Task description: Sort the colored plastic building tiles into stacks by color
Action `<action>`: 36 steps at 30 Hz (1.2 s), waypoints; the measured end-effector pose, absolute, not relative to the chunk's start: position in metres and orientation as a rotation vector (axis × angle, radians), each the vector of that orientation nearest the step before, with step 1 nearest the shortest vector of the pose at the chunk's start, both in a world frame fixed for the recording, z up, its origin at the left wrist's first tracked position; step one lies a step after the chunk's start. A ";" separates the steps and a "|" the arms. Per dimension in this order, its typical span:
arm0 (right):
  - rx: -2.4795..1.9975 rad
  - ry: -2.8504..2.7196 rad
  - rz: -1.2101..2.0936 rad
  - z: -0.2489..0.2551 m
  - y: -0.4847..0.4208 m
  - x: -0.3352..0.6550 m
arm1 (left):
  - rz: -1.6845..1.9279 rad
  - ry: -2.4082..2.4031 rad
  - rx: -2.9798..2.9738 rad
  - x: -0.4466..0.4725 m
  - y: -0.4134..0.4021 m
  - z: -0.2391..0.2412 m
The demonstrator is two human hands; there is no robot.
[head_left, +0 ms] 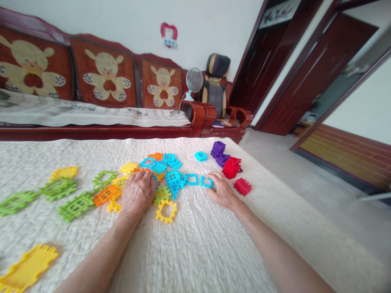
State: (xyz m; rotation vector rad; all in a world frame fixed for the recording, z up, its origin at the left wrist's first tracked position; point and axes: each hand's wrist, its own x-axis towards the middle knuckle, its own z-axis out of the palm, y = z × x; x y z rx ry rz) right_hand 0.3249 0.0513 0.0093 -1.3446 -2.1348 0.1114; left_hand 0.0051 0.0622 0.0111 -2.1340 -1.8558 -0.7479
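Observation:
Blue, yellow, orange and green plastic interlocking building pieces lie in a loose pile [173,179] on the table. My left hand [139,192] is at the pile's left part, its fingers curled down among the pieces; what they hold, if anything, is hidden. At the right end of the blue pieces, my right hand [220,190] pinches a blue square window-frame piece [207,182] at its right side. Another blue frame piece [192,179] lies just left of it. A yellow square frame [166,211] lies flat in front of the pile.
Purple pieces [218,152] and red pieces [231,167] are stacked at the right, near a smaller red stack [242,186]. A small blue stack [200,156] stands farther back. Green pieces [76,206] spread leftward, with a yellow panel [29,266] at front left. The tablecloth [195,252] is white and textured.

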 end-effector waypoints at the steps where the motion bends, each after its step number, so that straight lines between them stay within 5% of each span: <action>1: -1.342 -2.142 0.130 0.010 0.050 0.325 | -0.740 -1.862 -2.129 0.005 0.062 0.011; 8: -1.418 -1.877 0.212 0.024 0.055 0.322 | -0.752 -1.881 -2.121 0.007 0.062 0.011; 17: -1.497 -1.346 0.032 0.020 0.168 0.297 | -0.822 -1.825 -2.127 0.005 0.063 0.007; 36: -1.683 -1.456 0.046 -0.001 0.186 0.300 | -0.842 -1.829 -2.135 0.006 0.062 0.007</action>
